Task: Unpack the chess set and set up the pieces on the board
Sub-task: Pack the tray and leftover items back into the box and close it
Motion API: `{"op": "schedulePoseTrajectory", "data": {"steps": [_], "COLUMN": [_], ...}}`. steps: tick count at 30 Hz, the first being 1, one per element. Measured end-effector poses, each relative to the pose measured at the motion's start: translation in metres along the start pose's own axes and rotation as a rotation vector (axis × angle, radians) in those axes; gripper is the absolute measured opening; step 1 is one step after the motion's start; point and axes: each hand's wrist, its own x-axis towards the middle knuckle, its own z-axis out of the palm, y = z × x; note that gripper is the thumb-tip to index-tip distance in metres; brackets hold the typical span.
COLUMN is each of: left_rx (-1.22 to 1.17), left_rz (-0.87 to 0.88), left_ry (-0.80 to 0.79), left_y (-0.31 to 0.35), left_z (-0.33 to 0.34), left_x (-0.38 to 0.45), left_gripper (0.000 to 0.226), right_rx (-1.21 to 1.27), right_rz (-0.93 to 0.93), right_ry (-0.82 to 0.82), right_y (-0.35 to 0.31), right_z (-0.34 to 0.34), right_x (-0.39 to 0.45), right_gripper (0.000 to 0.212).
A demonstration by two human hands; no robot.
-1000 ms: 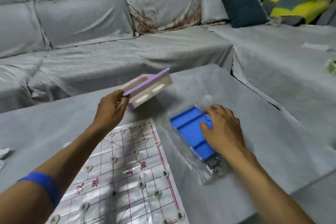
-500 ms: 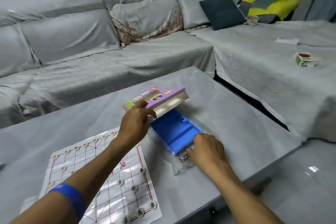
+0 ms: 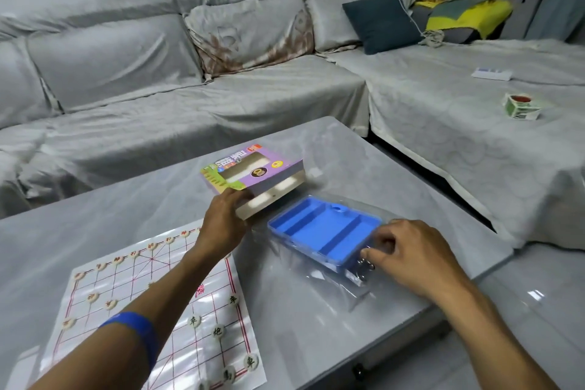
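Observation:
My left hand grips the near corner of the purple cardboard game box, holding it tilted just above the table, beside the blue tray. The blue plastic tray lies inside a clear plastic bag on the table. My right hand pinches the tray's near right corner, close to a small metal ring. At the left lies the paper chess board with red lines. Several round pale chess pieces sit along its far and near rows.
A grey table holds everything; its right edge drops off near my right hand. A covered grey sofa wraps the far and right sides. On the sofa lie a small green-and-white box, a white remote and a dark cushion.
My left hand has lowered the purple box from raised over the board down beside the blue tray. My right hand moved from on top of the tray to its near corner.

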Motion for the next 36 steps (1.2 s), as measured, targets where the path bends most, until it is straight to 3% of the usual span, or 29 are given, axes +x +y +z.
{"op": "schedulePoseTrajectory", "data": {"steps": [3, 15, 26, 31, 36], "left_rx": [0.064, -0.009, -0.105, -0.028, 0.004], "left_rz": [0.038, 0.244, 0.191, 0.192, 0.163], "left_ry": [-0.047, -0.16, -0.095, -0.121, -0.127], "left_y": [0.0, -0.007, 0.013, 0.01, 0.0], "left_z": [0.006, -0.007, -0.001, 0.004, 0.008], "left_x": [0.001, -0.005, -0.011, -0.009, -0.011], "left_gripper": [0.059, 0.058, 0.061, 0.059, 0.059], "right_rx": [0.067, 0.176, 0.038, 0.079, 0.126], "right_rz": [-0.062, -0.016, 0.024, -0.006, -0.033], "right_ry": [-0.01, 0.072, 0.079, 0.107, 0.162], "right_y": [0.008, 0.02, 0.011, 0.006, 0.009], "right_z": [-0.006, -0.017, -0.007, -0.007, -0.009], "right_x": [-0.002, 0.005, 0.004, 0.005, 0.005], "right_gripper": [0.043, 0.026, 0.037, 0.042, 0.03]}}
